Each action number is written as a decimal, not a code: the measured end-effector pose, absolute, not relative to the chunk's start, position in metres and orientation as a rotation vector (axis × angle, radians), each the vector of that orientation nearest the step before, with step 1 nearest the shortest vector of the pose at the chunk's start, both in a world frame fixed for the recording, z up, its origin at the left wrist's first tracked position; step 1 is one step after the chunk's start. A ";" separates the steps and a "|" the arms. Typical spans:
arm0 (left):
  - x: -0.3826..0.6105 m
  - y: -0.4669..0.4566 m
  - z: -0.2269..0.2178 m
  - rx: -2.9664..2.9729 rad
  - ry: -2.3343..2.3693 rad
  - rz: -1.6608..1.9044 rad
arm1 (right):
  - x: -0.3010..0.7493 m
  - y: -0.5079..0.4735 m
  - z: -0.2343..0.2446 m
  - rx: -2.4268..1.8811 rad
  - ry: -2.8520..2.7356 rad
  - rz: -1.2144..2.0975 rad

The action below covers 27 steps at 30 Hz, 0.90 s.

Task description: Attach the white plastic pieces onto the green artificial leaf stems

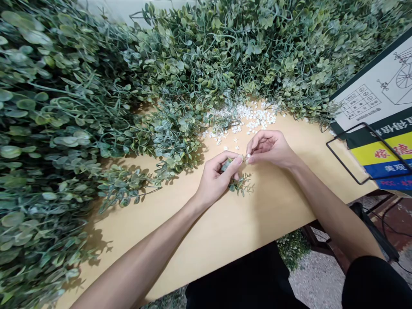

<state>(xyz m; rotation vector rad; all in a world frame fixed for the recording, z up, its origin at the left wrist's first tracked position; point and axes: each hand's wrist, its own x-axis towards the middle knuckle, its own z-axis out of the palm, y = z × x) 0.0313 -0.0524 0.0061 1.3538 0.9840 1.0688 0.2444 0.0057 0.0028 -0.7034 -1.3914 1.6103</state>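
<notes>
My left hand (216,177) is closed around a small green leafy sprig (240,184) over the yellow table (244,223). The sprig's leaves stick out below my fingers. My right hand (268,148) pinches a tiny white piece (248,156) at the sprig's tip, right against my left thumb. Just beyond both hands lies a scatter of small white flower pieces (247,118) on the table.
Heaps of artificial green foliage (64,128) cover the left and far side of the table. A printed sign in a black wire stand (373,141) stands at the right edge. Below the table's near edge are my dark-clothed legs and a speckled floor.
</notes>
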 end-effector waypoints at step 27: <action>0.032 -0.054 0.002 1.505 1.078 1.117 | 0.234 -0.002 0.000 -0.810 -1.322 1.517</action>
